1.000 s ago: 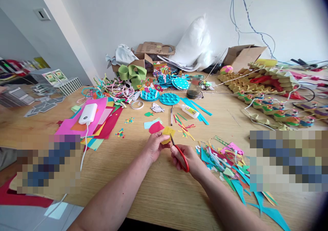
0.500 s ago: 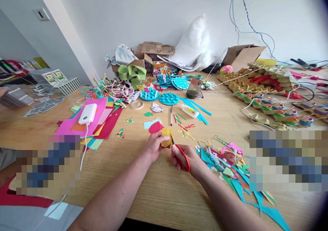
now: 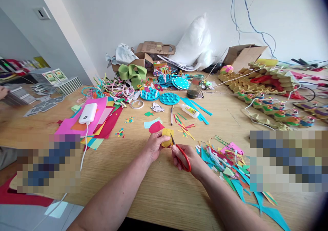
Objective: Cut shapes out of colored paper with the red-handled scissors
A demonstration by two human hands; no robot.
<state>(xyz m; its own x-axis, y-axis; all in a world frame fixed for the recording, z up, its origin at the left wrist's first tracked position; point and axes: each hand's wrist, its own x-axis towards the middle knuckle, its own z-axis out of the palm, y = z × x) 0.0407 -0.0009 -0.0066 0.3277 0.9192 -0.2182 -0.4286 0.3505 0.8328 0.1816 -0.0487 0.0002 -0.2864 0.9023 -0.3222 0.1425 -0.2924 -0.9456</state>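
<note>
Between thumb and fingers, my left hand (image 3: 155,144) pinches a small yellow piece of paper (image 3: 167,137) with faint drawn lines on it. My right hand (image 3: 186,157) is closed around the handles of red-handled scissors (image 3: 183,153). Their dark blades meet the right edge of the yellow paper; I cannot tell how far apart they are. Just beyond my left hand lie a red paper piece (image 3: 156,126) and a light blue strip (image 3: 150,123). A pen (image 3: 171,116), a green paper fish (image 3: 149,113) and a white fish cutout (image 3: 157,107) lie farther back.
Paper scraps (image 3: 230,162) spread right of my right arm. A glue bottle (image 3: 190,111) lies beyond my hands. At left, a white power bank (image 3: 88,113) rests on coloured sheets (image 3: 107,128). Egg cartons (image 3: 271,84) fill the back right. Another person's hand (image 3: 3,92) shows at far left.
The view has shifted very slightly. Both hands keep nearly the same place, with the scissors still at the yellow paper's right edge. At far left, the other person's hand has moved a little.
</note>
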